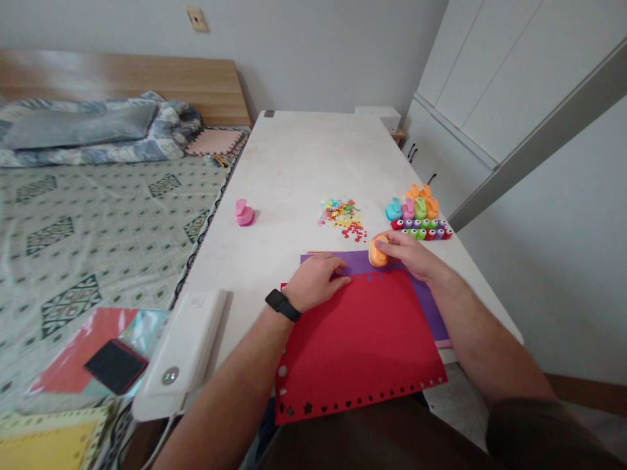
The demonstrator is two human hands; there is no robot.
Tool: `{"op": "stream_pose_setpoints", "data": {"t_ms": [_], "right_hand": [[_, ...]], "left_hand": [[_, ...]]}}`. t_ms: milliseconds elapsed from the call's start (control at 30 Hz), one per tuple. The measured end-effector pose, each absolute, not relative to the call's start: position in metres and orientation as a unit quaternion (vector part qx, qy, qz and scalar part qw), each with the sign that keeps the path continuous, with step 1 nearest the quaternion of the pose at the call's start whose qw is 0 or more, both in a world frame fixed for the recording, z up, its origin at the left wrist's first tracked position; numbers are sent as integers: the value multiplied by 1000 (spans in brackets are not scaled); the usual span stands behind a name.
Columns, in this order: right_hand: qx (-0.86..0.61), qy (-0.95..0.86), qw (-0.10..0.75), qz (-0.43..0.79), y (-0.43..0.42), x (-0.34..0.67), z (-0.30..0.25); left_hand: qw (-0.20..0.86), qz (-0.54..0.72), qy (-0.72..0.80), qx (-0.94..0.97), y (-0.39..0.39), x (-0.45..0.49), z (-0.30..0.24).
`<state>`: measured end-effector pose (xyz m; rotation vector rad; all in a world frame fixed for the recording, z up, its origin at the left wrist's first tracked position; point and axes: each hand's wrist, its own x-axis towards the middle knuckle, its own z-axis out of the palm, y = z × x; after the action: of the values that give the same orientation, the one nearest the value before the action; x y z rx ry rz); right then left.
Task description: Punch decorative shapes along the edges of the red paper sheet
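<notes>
My left hand rests flat on the far edge of a red paper sheet, its fingers curled and touching the purple sheet beneath. A black watch sits on that wrist. My right hand grips a small orange paper punch set on the far edge of the red and purple sheets. Punched shapes line the red sheet's near and left borders.
A heap of coloured cut-outs lies beyond the sheets. Several coloured punches cluster at the right, a pink punch at the left. A white power bank sits at the table's near-left edge; a bed is alongside.
</notes>
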<state>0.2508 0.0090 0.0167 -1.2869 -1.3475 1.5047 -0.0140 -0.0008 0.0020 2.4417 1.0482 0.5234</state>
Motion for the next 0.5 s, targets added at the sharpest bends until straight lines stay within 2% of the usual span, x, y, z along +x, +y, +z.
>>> {"op": "stream_pose_setpoints", "data": {"t_ms": [67, 200, 267, 433, 500], "right_hand": [[-493, -540, 346, 588, 8, 250, 15], [-466, -562, 457, 508, 10, 242, 9], [-465, -556, 477, 497, 12, 239, 8], [-481, -537, 472, 506, 12, 242, 12], [-491, -532, 439, 532, 10, 246, 15]], "left_hand": [[219, 189, 379, 879, -1, -14, 1], [219, 188, 380, 879, 0, -14, 0], [220, 187, 380, 879, 0, -14, 0], [223, 187, 382, 877, -1, -14, 1], [222, 188, 382, 877, -1, -15, 1]]}}
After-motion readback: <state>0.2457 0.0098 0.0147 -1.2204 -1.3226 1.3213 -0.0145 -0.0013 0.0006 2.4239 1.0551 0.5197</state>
